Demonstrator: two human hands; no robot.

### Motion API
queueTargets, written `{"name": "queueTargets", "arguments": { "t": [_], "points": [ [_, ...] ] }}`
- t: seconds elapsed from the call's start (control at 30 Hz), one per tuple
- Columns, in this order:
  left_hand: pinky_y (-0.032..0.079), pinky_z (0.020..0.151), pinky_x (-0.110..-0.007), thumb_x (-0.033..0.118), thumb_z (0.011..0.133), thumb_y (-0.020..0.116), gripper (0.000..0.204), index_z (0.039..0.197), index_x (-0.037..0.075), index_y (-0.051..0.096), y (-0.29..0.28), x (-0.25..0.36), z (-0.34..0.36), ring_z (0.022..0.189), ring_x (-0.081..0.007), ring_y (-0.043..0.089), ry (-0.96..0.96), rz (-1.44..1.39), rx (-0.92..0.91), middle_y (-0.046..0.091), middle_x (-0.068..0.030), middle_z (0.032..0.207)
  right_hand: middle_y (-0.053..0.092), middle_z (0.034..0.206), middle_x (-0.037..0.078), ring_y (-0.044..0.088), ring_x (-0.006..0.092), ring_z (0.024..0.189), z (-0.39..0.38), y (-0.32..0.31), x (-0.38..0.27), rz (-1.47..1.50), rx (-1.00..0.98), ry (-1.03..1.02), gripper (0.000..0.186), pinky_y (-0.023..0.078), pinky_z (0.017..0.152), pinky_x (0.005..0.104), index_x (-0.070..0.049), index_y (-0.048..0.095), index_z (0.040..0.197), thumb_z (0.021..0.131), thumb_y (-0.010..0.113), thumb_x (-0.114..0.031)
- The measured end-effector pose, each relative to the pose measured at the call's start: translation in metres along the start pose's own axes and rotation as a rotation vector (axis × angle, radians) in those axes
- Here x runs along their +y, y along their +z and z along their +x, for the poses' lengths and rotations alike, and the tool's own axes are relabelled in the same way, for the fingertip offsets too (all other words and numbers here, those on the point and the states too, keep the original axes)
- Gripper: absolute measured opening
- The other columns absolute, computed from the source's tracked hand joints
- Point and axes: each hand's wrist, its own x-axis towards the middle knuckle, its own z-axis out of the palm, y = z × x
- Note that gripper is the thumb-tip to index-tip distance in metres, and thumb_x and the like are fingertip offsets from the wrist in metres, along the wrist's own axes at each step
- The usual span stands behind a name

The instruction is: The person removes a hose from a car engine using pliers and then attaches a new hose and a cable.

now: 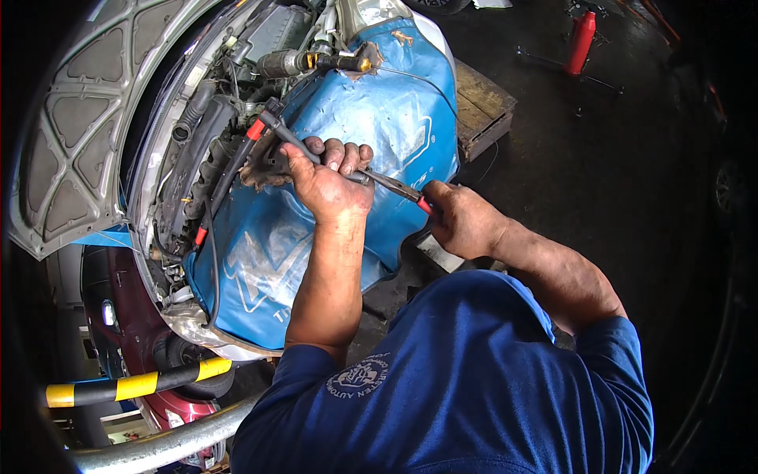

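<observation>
My left hand (335, 178) is closed round a dark grey tube-shaped part (290, 136), which lies slantwise over the blue fender cover (260, 257). A boxier head forms its far left end. My right hand (466, 220), closed, grips a pair of pliers (401, 188) with red handles. Their long metal jaws point left and meet the near right end of the tube, beside my left fingers. What the jaw tips grip is too small to make out. Beneath and left of my left hand are a dirty brown rag (264, 168) and a black bar with red ends (225, 182).
An open engine bay (201, 134) lies to the left under a raised bonnet (87, 118). A power ratchet (316, 63) rests at the far edge. A wooden crate (482, 107) and a red bottle (580, 43) stand beyond. A yellow-black striped bar (134, 385) crosses the lower left.
</observation>
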Motion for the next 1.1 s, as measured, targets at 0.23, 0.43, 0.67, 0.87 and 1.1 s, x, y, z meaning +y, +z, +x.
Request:
{"name": "queueTargets", "arguments": {
  "t": [0.23,0.43,0.67,0.87,1.1],
  "points": [
    [0.039,0.070,-0.038,0.068,0.091,0.050,0.050,0.077,0.020,0.053,-0.014,0.008,0.010,0.048,-0.0122,0.032,-0.127,-0.115,-0.440,0.034,0.0057,0.053,0.061,0.086,0.019,0.063,0.0304,0.079,-0.003,-0.001,-0.010,0.341,-0.212,0.136,0.036,0.049,0.071,0.0414,0.002,0.053,0.111,0.075,0.058,0.000],
    [0.042,0.073,-0.038,0.059,0.094,0.053,0.046,0.105,0.015,0.059,-0.013,-0.005,0.014,0.062,-0.0123,0.043,-0.040,0.047,-0.321,0.045,0.0037,0.068,0.062,0.090,0.021,0.062,0.0385,0.088,0.001,0.002,0.009,0.000,-0.052,-0.016,0.034,0.050,0.076,0.0445,0.000,0.056,0.112,0.079,0.059,-0.002],
    [0.041,0.067,-0.033,0.043,0.098,0.053,0.035,0.112,0.012,0.054,-0.012,-0.001,0.009,0.068,-0.0144,0.045,0.116,0.200,-0.053,0.049,0.0006,0.077,0.063,0.092,0.022,0.064,0.0407,0.090,0.003,0.008,0.008,-0.158,0.121,-0.019,0.028,0.053,0.079,0.0488,-0.001,0.058,0.110,0.082,0.062,-0.008],
    [0.036,0.065,-0.032,0.056,0.095,0.054,0.040,0.089,0.018,0.048,-0.010,0.004,0.013,0.064,-0.0149,0.041,0.054,0.027,-0.137,0.047,0.0018,0.070,0.064,0.087,0.021,0.065,0.0401,0.086,0.008,0.006,0.009,-0.090,0.092,-0.030,0.028,0.053,0.075,0.0471,0.001,0.057,0.109,0.082,0.062,-0.006],
    [0.041,0.069,-0.035,0.046,0.097,0.058,0.032,0.095,0.015,0.052,0.011,0.004,0.009,0.071,-0.0153,0.045,0.143,0.150,0.007,0.048,0.0017,0.078,0.064,0.089,0.020,0.066,0.0385,0.087,0.007,-0.002,0.008,-0.018,0.051,-0.013,0.030,0.052,0.076,0.0453,0.002,0.056,0.108,0.079,0.062,-0.004]
  ]
}}
